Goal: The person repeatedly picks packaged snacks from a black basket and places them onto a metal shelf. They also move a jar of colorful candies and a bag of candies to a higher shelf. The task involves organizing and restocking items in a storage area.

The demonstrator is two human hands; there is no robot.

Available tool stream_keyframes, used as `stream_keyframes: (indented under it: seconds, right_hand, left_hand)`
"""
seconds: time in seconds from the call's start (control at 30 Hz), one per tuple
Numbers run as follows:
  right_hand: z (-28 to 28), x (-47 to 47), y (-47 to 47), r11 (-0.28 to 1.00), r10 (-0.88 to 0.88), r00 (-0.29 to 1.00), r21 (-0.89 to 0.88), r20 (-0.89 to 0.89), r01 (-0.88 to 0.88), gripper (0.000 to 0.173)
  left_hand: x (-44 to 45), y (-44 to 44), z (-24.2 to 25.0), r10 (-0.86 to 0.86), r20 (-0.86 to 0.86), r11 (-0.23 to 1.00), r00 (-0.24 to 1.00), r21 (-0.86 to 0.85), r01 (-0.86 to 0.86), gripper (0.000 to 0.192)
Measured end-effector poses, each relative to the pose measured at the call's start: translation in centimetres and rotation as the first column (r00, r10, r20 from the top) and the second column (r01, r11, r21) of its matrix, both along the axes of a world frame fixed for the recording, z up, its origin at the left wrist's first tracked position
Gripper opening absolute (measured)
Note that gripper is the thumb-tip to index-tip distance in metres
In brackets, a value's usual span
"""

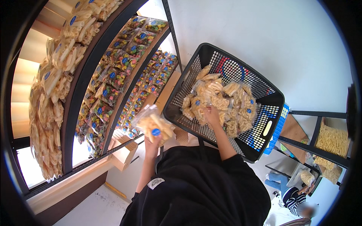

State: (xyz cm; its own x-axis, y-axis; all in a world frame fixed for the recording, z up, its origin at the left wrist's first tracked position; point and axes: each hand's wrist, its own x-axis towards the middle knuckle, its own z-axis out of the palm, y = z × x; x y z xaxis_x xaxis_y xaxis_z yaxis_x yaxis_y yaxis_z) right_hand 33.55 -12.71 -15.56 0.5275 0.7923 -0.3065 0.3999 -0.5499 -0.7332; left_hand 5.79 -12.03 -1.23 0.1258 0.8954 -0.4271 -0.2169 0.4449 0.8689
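My left hand (pixel 153 146) holds up a clear plastic bag of pale snack sticks (pixel 159 124) with a round blue label, between the shelves and the basket. Inside the black plastic basket (pixel 203 48), my right hand (pixel 212 115) reaches down, its fingertips bent against a bag of pale, twisted snacks (pixel 200 111). Whether those fingers grip the bag is not clear. Several similar bags, some with round blue labels, lie heaped around this hand, among them a bag of curled snacks (pixel 246 113) at the right.
To my left rises a shelf rack (pixel 69 130). It carries bags of pale tube snacks (pixel 46 124) and bags of colourful snacks (pixel 113 76). Cardboard boxes (pixel 123 152) sit low beside it. At lower right, a person (pixel 294 197) sits holding a snack bag (pixel 306 178), near another rack (pixel 308 147).
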Motion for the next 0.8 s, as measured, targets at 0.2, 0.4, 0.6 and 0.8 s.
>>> stream_keyframes:
  seconds: [0.2,0.4,0.6,0.8]
  right_hand:
    - [-4.3,0.4,-1.5,0.922,0.129,0.979,-0.383,0.158,-0.059,0.037]
    - [-6.5,1.1,-1.8,0.974,0.107,0.994,-0.204,0.009,-0.103,0.034]
    - [2.4,2.6,0.5,0.959,-0.254,0.781,-0.047,-0.571,0.278,0.023]
    - [13.9,-2.6,2.6,0.91,0.114,0.464,0.28,-0.878,0.306,0.016]
  left_hand:
    - [-3.2,0.1,-0.8,0.296,0.625,0.919,0.722,-0.393,-0.037,0.044]
    - [-3.7,-0.7,-1.3,0.294,0.514,0.923,0.806,-0.373,-0.099,0.045]
    - [-5.4,-1.4,-1.5,0.257,0.537,0.957,0.804,-0.26,-0.132,0.049]
    - [-4.3,-0.2,3.3,-0.094,0.724,0.995,0.683,0.085,0.046,0.084]
